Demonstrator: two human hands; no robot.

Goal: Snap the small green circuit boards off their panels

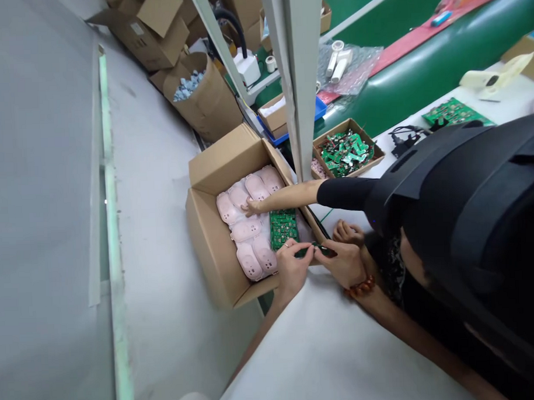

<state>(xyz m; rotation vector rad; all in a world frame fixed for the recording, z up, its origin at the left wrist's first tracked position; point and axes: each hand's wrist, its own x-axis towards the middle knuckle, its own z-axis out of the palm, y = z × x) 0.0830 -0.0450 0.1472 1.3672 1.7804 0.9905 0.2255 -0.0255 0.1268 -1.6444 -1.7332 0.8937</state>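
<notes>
My left hand [291,264] and my right hand [345,261], which wears a bead bracelet, pinch a small green circuit board [313,251] between them at the white table's edge [325,349]. Just beyond stands an open cardboard box [211,237] holding several pink plastic shells [247,230] and a green panel of circuit boards [284,227]. A co-worker in black leans in from the right. Their hand [251,207], on a black-sleeved arm, rests on the pink shells. Another hand of theirs [347,232] lies close behind my right hand.
A small cardboard tray of green boards [346,152] sits behind a grey metal post [300,76]. A green conveyor belt [420,66] runs at upper right. A brown bag of blue-grey parts [202,97] and cardboard boxes [151,23] stand on the grey floor [154,227].
</notes>
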